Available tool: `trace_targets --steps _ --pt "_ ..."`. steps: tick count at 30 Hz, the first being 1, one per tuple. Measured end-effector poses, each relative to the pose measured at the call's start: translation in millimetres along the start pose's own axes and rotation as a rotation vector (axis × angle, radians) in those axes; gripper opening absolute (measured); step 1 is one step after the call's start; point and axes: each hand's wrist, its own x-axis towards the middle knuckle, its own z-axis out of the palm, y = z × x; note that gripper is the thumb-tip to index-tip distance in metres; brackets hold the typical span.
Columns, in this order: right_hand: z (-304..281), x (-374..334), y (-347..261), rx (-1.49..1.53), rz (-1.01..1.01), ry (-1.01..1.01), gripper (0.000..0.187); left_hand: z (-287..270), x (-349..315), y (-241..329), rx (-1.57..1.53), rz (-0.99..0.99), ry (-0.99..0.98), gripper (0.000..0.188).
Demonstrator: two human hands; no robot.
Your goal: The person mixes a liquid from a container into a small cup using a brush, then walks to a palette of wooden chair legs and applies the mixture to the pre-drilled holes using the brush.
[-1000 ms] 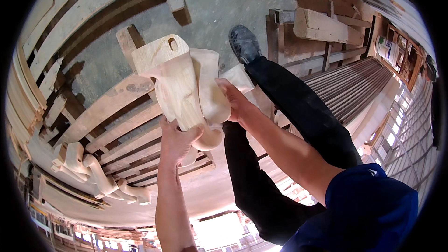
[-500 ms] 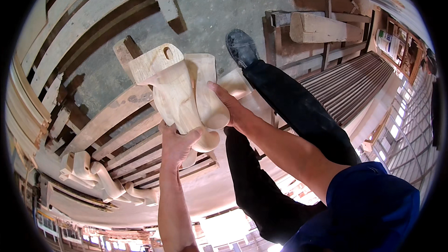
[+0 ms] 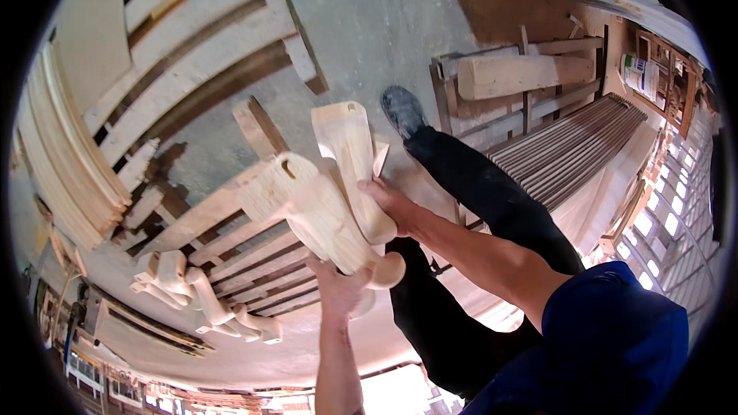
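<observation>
Two pale, curved wooden furniture legs lie side by side between my hands, blocky ends pointing away and rounded feet toward me. My left hand point(image 3: 342, 288) is closed around the lower part of the left leg point(image 3: 327, 219), which has a slot in its broad end. My right hand point(image 3: 390, 206) grips the right leg point(image 3: 350, 157) along its outer side, thumb on top. Part of another pale wooden piece point(image 3: 380, 157) shows beside the right leg; its shape is mostly hidden. Both legs are held above a slatted wooden pallet point(image 3: 254, 250).
More curved wooden legs point(image 3: 204, 296) rest at the pallet's left end. Long boards point(image 3: 69, 161) are stacked at far left, beside other pallets point(image 3: 200, 61). On the right stand a thick timber block point(image 3: 526, 75) and a row of narrow strips point(image 3: 569, 150). My shoe point(image 3: 403, 111) is on the floor.
The view has turned, so the surroundings sit differently. The right leg has tilted away from the left one, and its slotted far end now shows. Both hands keep hold of the legs.
</observation>
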Motion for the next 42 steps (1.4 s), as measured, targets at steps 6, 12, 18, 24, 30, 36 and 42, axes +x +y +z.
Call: trace_targets --steps 6,12,18,24,30,36,42 --pt "62 -55 -44 -0.169 0.073 -0.089 0.077 14 -72 75 -0.217 0.047 0.116 0.091" --pt "157 -97 -128 -0.206 0.189 -0.147 0.066 -7 -82 180 -0.204 0.051 0.216 0.085" --pt "186 -42 -182 -0.154 0.113 -0.226 0.068 -38 -15 244 0.116 0.164 0.166 0.085" --pt "184 7 -206 -0.027 0.161 -0.123 0.069 -53 35 286 -0.293 0.071 -0.006 0.08" --pt "190 15 -198 0.055 0.226 -0.05 0.068 -87 68 294 -0.135 0.014 -0.044 0.104" --pt "177 22 -181 -0.055 0.233 -0.144 0.066 -102 86 300 -0.303 -0.118 -0.124 0.1" --pt "172 28 -162 0.142 0.194 -0.166 0.065 -113 101 285 -0.37 -0.164 -0.148 0.088"
